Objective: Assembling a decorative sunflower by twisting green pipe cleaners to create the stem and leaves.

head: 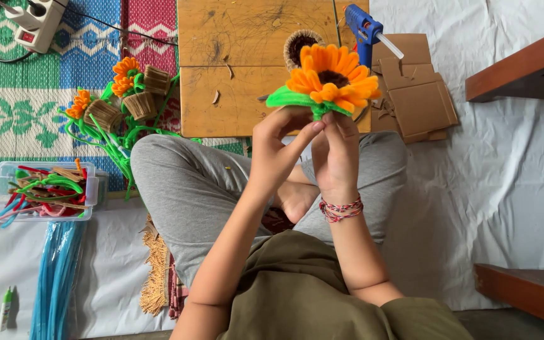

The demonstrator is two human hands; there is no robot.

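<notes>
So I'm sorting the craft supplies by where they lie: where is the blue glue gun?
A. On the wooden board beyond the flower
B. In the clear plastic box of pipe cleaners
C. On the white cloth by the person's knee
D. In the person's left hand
A: the blue glue gun lies at the far right edge of the wooden board, beyond the orange pipe-cleaner flower that both hands hold.

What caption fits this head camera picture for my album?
Both hands, left and right, hold an orange flower over a wooden board.
</notes>
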